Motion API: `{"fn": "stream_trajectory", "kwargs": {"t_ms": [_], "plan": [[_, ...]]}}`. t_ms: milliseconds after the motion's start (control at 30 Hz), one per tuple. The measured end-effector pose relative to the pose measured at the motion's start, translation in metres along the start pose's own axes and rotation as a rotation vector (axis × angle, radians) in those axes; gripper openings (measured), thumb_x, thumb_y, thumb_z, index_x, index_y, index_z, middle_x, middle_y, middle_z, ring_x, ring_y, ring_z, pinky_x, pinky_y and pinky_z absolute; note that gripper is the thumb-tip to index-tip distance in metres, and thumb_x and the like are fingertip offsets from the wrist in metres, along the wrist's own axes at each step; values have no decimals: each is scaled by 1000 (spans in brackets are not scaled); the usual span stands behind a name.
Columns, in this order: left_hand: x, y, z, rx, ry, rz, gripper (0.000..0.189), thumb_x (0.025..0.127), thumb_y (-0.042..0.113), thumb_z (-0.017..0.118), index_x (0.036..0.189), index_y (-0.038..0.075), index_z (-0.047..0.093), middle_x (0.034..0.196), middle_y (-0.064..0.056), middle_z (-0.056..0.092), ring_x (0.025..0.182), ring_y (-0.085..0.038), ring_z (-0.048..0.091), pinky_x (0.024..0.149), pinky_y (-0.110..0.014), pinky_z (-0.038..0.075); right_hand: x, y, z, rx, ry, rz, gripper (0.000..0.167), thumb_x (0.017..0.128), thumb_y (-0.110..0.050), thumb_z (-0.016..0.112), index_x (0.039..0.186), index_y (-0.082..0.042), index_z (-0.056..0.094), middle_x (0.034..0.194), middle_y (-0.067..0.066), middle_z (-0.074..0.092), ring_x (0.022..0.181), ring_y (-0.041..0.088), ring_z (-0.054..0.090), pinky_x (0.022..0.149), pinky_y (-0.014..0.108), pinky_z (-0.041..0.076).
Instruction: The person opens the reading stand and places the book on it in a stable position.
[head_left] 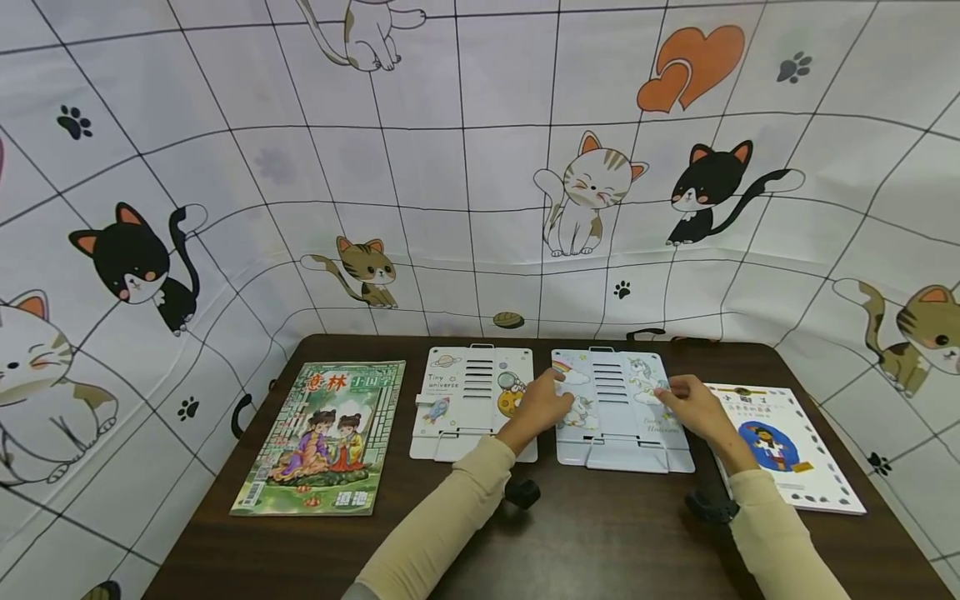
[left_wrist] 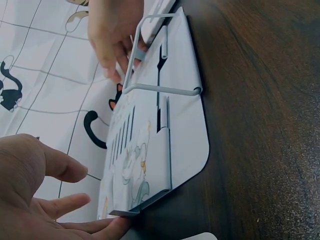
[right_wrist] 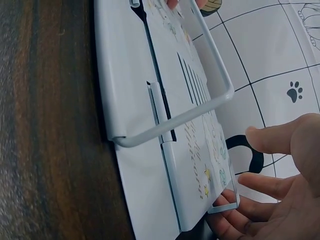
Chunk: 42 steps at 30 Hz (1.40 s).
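Observation:
A white book stand with unicorn and rainbow prints [head_left: 611, 400] lies on the table between both hands. My left hand [head_left: 542, 402] is at its left edge. In the left wrist view the thumb and index finger of the left hand [left_wrist: 30, 185] are spread apart, while lower fingers touch the stand's edge. At the right edge is my right hand [head_left: 693, 404]. In the right wrist view the right hand's [right_wrist: 280, 185] thumb stands away from the stand; its lower fingers reach the side near a small wire clip [right_wrist: 227, 207]. A larger wire bracket [right_wrist: 175, 122] sticks up from the stand's front.
A second white book stand with space prints [head_left: 442, 387] lies to the left. Beyond it is a green illustrated magazine [head_left: 322, 442]. A white book with a blue circle [head_left: 783, 450] lies at the right. A cat-patterned cloth [head_left: 502, 167] hangs behind the dark table [head_left: 600, 533].

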<state>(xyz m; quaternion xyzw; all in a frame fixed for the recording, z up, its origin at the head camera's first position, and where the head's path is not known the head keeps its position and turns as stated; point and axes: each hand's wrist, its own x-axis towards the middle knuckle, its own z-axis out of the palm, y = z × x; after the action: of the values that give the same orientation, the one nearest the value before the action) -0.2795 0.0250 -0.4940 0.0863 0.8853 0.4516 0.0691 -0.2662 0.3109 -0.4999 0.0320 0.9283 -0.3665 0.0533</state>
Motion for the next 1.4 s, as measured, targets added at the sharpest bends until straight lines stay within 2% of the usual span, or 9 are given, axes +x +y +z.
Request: {"fn": "stream_trajectory", "kwargs": {"t_ms": [200,300,367,500,600,667,833,1100,1400], "plan": [[0,2,-4,-38,31,28,42,102,14,60,142,2,59,100,-16,67,65,-15,46,64,-29,41,-4,-6,-1,44,37,-3,68,112,-37,52,154,14,35,152,42,44,139,57,47,110,67,45],[-1,5,-5,-45,62,51,41,102,12,59,142,2,59,106,-17,67,71,-15,51,66,-30,44,-9,-9,-3,90,79,4,66,113,-35,51,156,12,34,153,41,44,141,57,46,110,66,45],[-1,7,-5,-58,91,69,40,102,9,59,140,1,59,118,-19,68,85,-17,58,75,-33,51,-12,-11,-5,135,119,10,64,113,-32,51,156,12,34,152,40,44,141,56,46,109,65,46],[-2,9,-4,-119,143,103,39,101,2,58,140,-4,58,126,-21,64,96,-18,60,86,-35,53,-15,-12,-6,186,226,16,59,111,-26,55,155,10,37,146,35,51,133,51,54,91,40,54],[-1,9,-4,-145,188,133,41,99,-1,61,139,-6,58,117,-18,63,91,-15,58,82,-30,51,-16,-12,-7,195,285,3,57,109,-21,58,155,8,40,140,31,55,127,46,58,78,21,46],[-1,10,-4,-145,210,142,42,99,-1,64,140,-5,59,112,-15,62,91,-13,58,81,-27,50,-16,-11,-7,191,296,-12,58,109,-20,60,155,8,40,139,30,55,125,44,58,73,16,43],[-3,13,-4,-136,225,150,40,97,0,71,136,-4,62,102,-9,60,86,-10,52,76,-23,45,-19,-10,-9,156,313,-34,56,106,-18,65,151,9,46,135,30,56,121,44,59,69,15,44],[-4,12,-3,-146,254,200,28,94,-1,76,119,4,64,97,-6,60,82,-6,52,74,-21,46,-26,-12,-12,140,381,-30,49,102,-17,73,139,10,55,125,32,63,111,41,63,65,19,45],[5,13,-4,-132,271,235,27,94,-1,75,118,3,65,97,-8,62,81,-6,53,72,-20,44,-34,-8,-13,113,422,-48,43,98,-23,78,124,6,60,110,26,70,93,22,63,62,20,45]]}}
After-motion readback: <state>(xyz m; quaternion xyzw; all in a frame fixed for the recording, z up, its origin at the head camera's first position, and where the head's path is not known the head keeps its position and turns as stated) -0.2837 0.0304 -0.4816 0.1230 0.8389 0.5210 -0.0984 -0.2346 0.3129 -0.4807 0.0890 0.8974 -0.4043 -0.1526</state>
